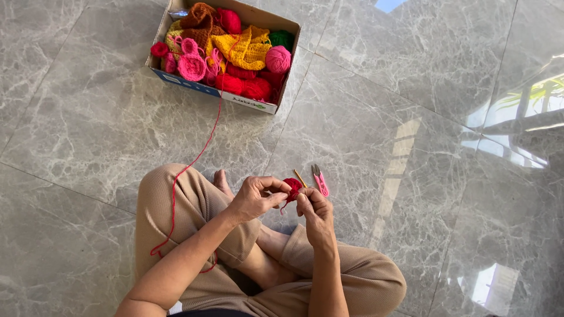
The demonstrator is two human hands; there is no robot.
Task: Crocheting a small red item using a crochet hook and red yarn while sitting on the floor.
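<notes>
Person seated cross-legged on the marble floor [411, 88]. Left hand [255, 198] is closed, fingers pinching a small red crochet piece [292, 186] from the left; right hand [314, 206] is closed on the same piece from below. A red yarn strand [174, 199] runs from the piece over the left knee. Just beyond the hands lie a yellow crochet hook [300, 178] and pink thread snips [320, 180]. Farther off stands a cardboard box [194, 85] of yarn and crochet work, where the strand ends.

Glossy grey marble floor [411, 88], sunlit
</notes>
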